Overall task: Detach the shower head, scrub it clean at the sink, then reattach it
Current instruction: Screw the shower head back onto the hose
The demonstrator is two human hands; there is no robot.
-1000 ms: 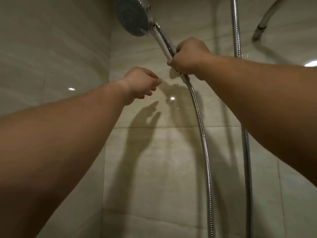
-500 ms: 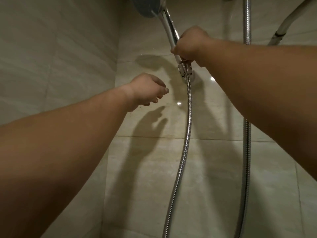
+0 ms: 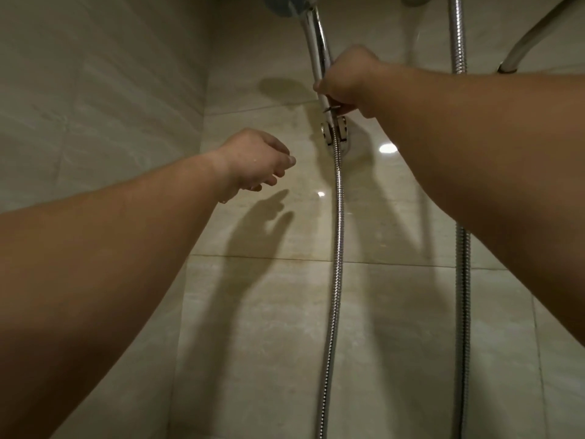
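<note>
The right hand [image 3: 348, 83] grasps the shower head [image 3: 316, 42] by its handle, right above the wall holder [image 3: 334, 131]; the lower end seems to sit at the holder, maybe not fully. Whether cleaning is done, I cannot tell. The left hand [image 3: 256, 163] hangs relaxed, holding nothing, left of the holder. The hose [image 3: 337, 232] drops below the holder. A second hose [image 3: 460, 280] hangs to the right of it; the wall corner stands to the left, with free room between.

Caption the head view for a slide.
Right hand grips the shower head handle above the wall holder; left hand hovers empty nearby.
</note>
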